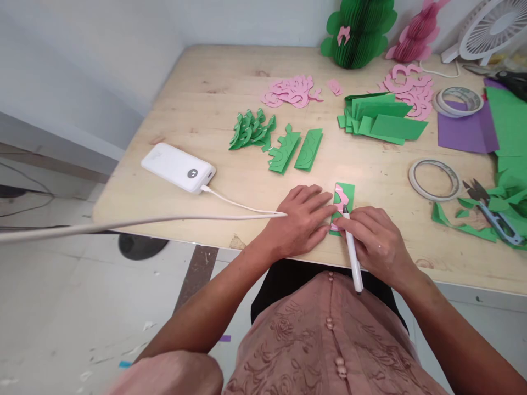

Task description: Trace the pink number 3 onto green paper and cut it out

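My right hand (379,241) grips a white marker pen (353,255), its dark tip at the edge of a pink paper cutout (341,195). That cutout lies on a small green paper rectangle (349,192) near the table's front edge. My left hand (302,219) lies flat with fingers spread, its fingertips on the left side of the cutout and green paper. Farther back are two green paper pieces with drawn curves, one a plain folded rectangle (308,150), the other partly cut (285,152). Beside them sits a heap of green cutouts (251,130).
A white power bank (177,166) with a white cable (242,207) lies to the left. Pink cutouts (290,90) and folded green papers (382,118) lie behind. At right are a tape roll (435,180), scissors (496,214), green scraps and purple paper (467,131). A white fan (494,30) stands behind.
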A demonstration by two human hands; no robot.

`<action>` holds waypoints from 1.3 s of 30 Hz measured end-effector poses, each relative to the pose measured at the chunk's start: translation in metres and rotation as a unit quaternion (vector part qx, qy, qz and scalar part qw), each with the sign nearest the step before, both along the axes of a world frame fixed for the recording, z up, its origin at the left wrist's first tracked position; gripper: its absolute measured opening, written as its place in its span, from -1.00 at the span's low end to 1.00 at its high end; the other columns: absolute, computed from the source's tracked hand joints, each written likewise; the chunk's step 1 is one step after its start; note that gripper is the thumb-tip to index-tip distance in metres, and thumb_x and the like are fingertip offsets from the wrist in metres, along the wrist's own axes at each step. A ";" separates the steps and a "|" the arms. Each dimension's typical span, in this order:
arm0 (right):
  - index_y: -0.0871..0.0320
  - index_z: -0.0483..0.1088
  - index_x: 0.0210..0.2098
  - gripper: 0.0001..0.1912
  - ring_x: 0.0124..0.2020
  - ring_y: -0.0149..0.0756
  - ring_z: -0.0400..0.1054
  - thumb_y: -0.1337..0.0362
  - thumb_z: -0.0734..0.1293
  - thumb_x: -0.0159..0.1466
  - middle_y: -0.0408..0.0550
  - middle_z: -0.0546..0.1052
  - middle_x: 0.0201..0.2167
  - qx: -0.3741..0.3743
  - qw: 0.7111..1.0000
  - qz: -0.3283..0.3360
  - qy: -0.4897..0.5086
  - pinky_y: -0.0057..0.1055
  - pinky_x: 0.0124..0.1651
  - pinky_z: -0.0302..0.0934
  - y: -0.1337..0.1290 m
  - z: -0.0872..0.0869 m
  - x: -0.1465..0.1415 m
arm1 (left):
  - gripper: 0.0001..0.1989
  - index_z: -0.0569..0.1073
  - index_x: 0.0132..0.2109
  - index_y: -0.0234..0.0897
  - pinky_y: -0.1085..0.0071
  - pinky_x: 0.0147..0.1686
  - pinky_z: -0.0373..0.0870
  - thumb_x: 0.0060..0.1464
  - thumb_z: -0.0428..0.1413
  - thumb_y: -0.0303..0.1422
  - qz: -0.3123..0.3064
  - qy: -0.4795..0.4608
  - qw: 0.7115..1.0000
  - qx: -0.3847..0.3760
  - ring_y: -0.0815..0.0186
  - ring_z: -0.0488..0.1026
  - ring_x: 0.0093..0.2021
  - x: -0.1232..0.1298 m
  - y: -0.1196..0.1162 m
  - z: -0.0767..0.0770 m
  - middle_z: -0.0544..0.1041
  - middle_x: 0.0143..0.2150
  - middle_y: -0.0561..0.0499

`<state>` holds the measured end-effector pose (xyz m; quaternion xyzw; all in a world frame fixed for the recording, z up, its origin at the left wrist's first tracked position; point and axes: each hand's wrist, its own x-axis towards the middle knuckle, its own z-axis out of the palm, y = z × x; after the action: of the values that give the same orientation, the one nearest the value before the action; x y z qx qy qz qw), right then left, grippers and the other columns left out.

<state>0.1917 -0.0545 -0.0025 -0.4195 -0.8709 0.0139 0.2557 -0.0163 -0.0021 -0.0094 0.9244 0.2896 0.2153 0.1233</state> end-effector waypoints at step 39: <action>0.14 0.44 -0.13 -0.77 -0.25 -0.20 0.36 0.47 0.22 0.31 0.00 0.54 -0.32 -0.008 1.000 0.000 0.019 -0.27 -0.22 0.19 0.000 0.000 -0.001 | -0.64 0.42 0.09 -0.26 0.05 0.21 0.17 0.14 0.04 -0.33 0.006 -0.015 1.000 -0.013 0.04 0.27 0.21 0.001 -0.001 -0.001 0.43 0.15 -0.12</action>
<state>0.1908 -0.0545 -0.0021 -0.4215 -0.8656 0.0289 0.2689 -0.0158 -0.0031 -0.0103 0.9177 0.2958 0.2260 0.1387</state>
